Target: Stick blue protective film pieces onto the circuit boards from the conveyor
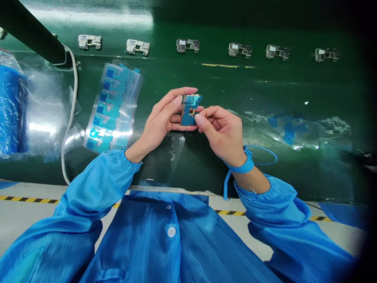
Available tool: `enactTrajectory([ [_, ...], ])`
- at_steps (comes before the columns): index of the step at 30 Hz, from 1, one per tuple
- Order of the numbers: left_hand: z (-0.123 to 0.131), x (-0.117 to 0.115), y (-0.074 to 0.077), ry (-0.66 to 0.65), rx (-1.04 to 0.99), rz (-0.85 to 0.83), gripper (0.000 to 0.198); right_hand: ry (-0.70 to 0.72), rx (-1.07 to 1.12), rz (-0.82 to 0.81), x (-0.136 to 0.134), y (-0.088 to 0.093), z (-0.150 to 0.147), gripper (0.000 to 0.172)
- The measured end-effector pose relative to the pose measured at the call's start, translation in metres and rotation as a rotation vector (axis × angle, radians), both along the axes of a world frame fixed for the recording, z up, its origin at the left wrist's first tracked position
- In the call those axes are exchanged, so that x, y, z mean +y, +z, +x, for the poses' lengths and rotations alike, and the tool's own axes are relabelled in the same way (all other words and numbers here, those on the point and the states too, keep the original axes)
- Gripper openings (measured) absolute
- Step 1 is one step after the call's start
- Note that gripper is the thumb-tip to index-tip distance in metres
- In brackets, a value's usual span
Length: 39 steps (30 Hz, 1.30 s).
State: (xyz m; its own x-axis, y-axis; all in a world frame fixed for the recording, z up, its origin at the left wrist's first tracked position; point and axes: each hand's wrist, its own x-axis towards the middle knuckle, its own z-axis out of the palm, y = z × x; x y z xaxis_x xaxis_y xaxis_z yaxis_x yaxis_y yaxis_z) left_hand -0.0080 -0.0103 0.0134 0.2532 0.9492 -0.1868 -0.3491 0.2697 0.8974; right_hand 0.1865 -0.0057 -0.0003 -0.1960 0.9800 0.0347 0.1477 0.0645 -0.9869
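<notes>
A small circuit board (pixel 188 118), largely covered by blue film, is held upright in front of me. My left hand (pixel 165 112) grips it along its left side, thumb at the upper edge and fingers behind and below. At the lower right edge of the board, the thumb and forefinger of my right hand (pixel 222 129) are pinched together against it. Whether a bit of film is between those fingertips cannot be made out. To the left of my left hand lies a clear sheet (pixel 134 118) bearing rows of blue die-cut film pieces (pixel 113 100).
Several bare circuit boards (pixel 138 47) lie in a row along the back of the green table (pixel 176 74). At left are a blue roll in plastic (pixel 10 110), a white cable (pixel 75 86) and a dark post (pixel 38 31). Clear film with blue scraps (pixel 290 127) lies right; a coiled blue cord (pixel 226 184) trails from my wristband.
</notes>
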Motion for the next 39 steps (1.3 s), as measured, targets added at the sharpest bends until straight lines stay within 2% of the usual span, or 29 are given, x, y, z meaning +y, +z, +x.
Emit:
enactTrajectory([
  [28,-0.0016,-0.0002,-0.0003,-0.020,0.029,0.040,0.052,-0.026,0.013,0.044,0.0000,-0.0058,-0.0012,0.053],
  [34,-0.0017,0.0006,-0.0031,-0.011,0.113,0.062,0.049,-0.023,0.050,0.075,-0.0003,-0.0082,-0.0014,0.047],
  [39,-0.0031,0.0015,-0.0064,-0.032,0.070,0.060,0.048,-0.014,0.051,0.086,0.0000,-0.0089,-0.0008,0.045],
])
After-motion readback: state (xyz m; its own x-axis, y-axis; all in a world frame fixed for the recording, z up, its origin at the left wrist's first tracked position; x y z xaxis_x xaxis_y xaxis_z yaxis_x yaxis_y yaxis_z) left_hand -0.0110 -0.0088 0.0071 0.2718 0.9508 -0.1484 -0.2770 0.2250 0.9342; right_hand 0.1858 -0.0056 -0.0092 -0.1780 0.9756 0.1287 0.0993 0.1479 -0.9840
